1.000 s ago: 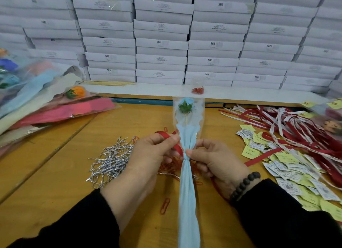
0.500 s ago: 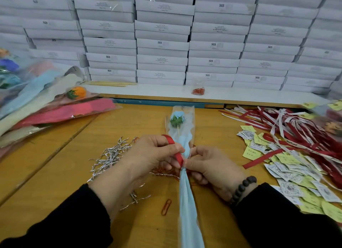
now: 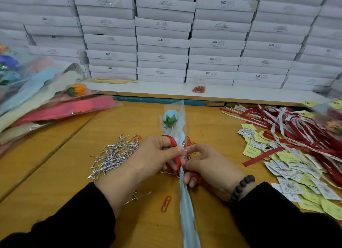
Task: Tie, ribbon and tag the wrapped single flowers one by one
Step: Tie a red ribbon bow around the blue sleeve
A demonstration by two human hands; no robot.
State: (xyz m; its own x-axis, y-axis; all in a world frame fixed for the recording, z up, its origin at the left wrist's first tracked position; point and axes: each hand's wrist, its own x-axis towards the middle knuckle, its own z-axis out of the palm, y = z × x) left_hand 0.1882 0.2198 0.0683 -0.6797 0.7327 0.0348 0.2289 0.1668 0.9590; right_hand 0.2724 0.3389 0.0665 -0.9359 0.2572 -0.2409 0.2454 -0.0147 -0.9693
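A single blue flower in a clear and light-blue wrap (image 3: 173,122) lies lengthwise on the wooden table (image 3: 74,170), its tail running toward me. My left hand (image 3: 153,155) grips a red ribbon (image 3: 171,141) that loops over its fingers and down to the pinched neck of the wrap. My right hand (image 3: 207,166) pinches the neck from the right, with another stretch of the ribbon under its fingers. A silver twist tie glints at the neck between my thumbs.
A heap of silver twist ties (image 3: 114,153) lies left of my hands. Red and white ribbons (image 3: 296,129) and yellow and white paper tags (image 3: 288,166) cover the right side. Wrapped flowers (image 3: 55,103) pile up at the left. Red paper clips (image 3: 166,203) lie loose. White boxes (image 3: 162,42) are stacked behind.
The flower has come down from upright to low over the table, leaning slightly left. Both hands closed in on the neck, with the ribbon drawn tighter around it.
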